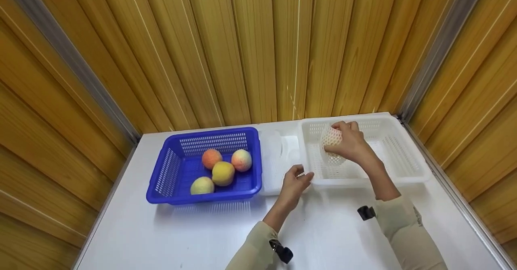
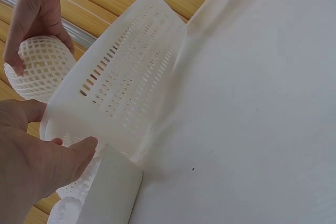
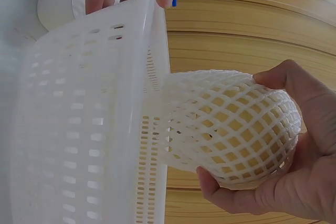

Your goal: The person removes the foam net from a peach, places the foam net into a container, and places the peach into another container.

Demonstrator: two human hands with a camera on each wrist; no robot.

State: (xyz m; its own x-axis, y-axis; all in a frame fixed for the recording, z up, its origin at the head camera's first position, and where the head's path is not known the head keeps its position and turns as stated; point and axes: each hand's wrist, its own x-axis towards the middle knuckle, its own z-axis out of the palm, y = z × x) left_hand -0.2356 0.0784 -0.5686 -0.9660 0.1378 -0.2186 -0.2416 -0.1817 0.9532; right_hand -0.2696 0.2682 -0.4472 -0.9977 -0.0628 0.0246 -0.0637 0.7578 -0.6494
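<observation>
In the head view my right hand (image 1: 353, 145) is over the white slotted basket (image 1: 371, 181) and grips a round fruit in a white foam net (image 3: 241, 129). Yellowish skin shows through the mesh, and the net's loose end hangs past the fruit toward the basket. My left hand (image 1: 293, 187) holds the basket's near left corner, its thumb and fingers on opposite sides of the rim in the right wrist view. To the left, the blue basket (image 1: 214, 199) holds several peaches, among them an orange one (image 1: 212, 158), a yellow one (image 1: 223, 173) and a pale one (image 1: 202, 185).
Between the two baskets stands a low white box (image 2: 113, 187) with white foam nets (image 2: 79, 186) in it. All of it rests on a white table (image 1: 133, 237). Wood-look panel walls (image 1: 250, 52) rise behind and at both sides, close to the white basket's right end.
</observation>
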